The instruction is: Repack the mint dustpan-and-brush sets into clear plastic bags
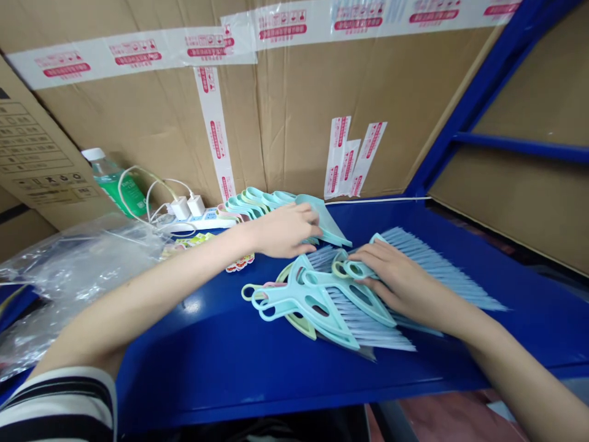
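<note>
My left hand (289,230) reaches over a stack of pale teal dustpans (329,218) at the back of the table. Its fingers are bent at the nearest dustpan's edge, with the thumb apart; no firm hold shows. Closed round the teal handle of a hand brush (442,267) is my right hand (398,273); the blue bristles fan out to the right beyond it. Under and left of this hand lies a loose pile of brushes (313,301), mostly teal with some green and pink handles. Their bristles partly cover one another.
Behind the left forearm are a white power strip (209,218) with plugged chargers, a green-labelled bottle (119,184) and colourful cards (240,264). Crumpled clear plastic (101,258) lies at left. Taped cardboard (294,110) walls the back; a blue frame post (464,104) stands at right.
</note>
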`<move>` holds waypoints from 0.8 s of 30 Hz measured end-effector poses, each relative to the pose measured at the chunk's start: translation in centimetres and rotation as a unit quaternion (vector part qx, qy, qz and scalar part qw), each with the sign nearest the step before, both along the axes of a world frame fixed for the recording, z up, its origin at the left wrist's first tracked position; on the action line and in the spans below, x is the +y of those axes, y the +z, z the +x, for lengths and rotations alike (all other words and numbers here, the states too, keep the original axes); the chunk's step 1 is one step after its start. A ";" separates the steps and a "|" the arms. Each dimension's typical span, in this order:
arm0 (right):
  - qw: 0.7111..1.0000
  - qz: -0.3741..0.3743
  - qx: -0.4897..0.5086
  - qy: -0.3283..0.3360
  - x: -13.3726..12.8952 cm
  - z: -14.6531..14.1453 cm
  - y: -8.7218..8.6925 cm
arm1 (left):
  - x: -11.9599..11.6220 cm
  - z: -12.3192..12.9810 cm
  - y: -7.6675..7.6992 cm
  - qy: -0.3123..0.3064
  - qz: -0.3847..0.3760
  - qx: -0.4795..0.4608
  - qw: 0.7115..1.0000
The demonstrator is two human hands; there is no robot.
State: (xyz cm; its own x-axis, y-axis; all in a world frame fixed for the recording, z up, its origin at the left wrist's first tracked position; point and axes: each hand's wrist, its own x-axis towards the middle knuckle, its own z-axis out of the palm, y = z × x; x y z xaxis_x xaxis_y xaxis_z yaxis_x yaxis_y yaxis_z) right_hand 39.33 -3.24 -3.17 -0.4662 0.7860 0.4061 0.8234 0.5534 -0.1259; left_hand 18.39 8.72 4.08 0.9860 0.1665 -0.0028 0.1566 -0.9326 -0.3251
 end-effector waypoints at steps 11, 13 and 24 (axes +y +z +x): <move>0.998 -0.044 0.044 0.028 -0.2 -1.2 0.9 | -0.1 1.2 -2.5 -0.031 -0.104 -0.047 0.993; 0.997 -0.049 0.047 0.030 -0.3 -1.2 0.8 | -0.1 1.2 -2.4 -0.028 -0.098 -0.039 0.994; 0.997 -0.051 0.043 0.029 -0.4 -1.3 0.4 | -0.2 2.3 -3.2 -0.078 0.042 -0.004 0.996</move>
